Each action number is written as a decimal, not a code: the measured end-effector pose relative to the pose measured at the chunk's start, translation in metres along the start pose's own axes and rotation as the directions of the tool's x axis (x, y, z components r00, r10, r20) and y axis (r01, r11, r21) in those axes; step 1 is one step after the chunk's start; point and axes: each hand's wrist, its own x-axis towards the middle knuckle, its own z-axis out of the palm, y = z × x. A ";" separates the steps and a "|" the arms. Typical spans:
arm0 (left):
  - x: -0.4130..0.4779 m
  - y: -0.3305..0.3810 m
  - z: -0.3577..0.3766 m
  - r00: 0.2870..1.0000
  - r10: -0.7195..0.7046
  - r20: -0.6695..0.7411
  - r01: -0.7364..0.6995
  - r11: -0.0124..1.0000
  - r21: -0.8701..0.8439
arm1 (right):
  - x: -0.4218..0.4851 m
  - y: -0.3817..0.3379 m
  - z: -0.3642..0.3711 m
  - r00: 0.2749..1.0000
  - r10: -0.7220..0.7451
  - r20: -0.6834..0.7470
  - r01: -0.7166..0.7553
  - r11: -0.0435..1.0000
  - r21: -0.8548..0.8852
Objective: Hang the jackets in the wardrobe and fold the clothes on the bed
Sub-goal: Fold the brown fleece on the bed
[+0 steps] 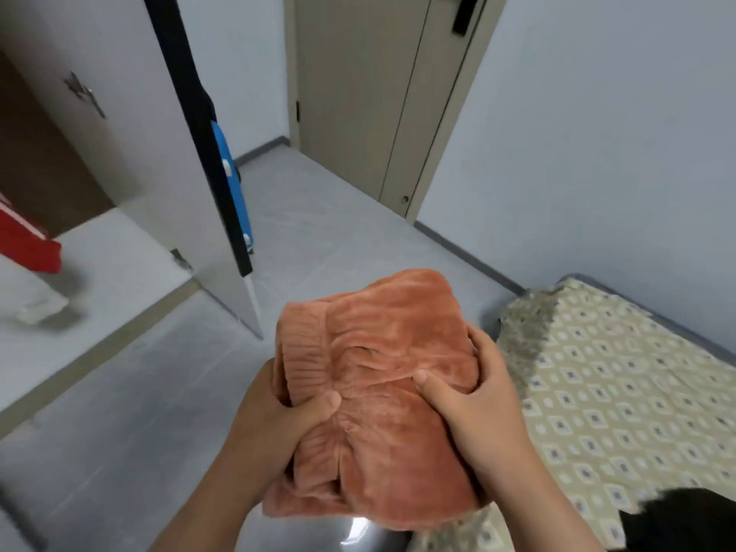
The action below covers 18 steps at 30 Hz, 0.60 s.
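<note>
A folded rust-orange fleece garment with a ribbed cuff is held in the air in front of me, over the floor beside the bed. My left hand grips its left edge, thumb on top. My right hand grips its right side, thumb pressed into the fabric. The bed, covered with a beige diamond-patterned sheet, lies to the right. The wardrobe stands open on the left, with a red garment hanging inside. A dark piece of clothing lies on the bed at the lower right.
The open white wardrobe door with a black edge juts into the room left of centre. A blue object stands behind it. A closed beige door is at the back. Grey floor stretches ahead.
</note>
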 end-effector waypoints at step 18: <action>-0.023 0.269 -0.146 0.874 0.375 -0.309 -0.394 0.919 -0.002 | 0.066 -0.304 0.089 0.876 -0.356 0.327 0.242 0.909 0.340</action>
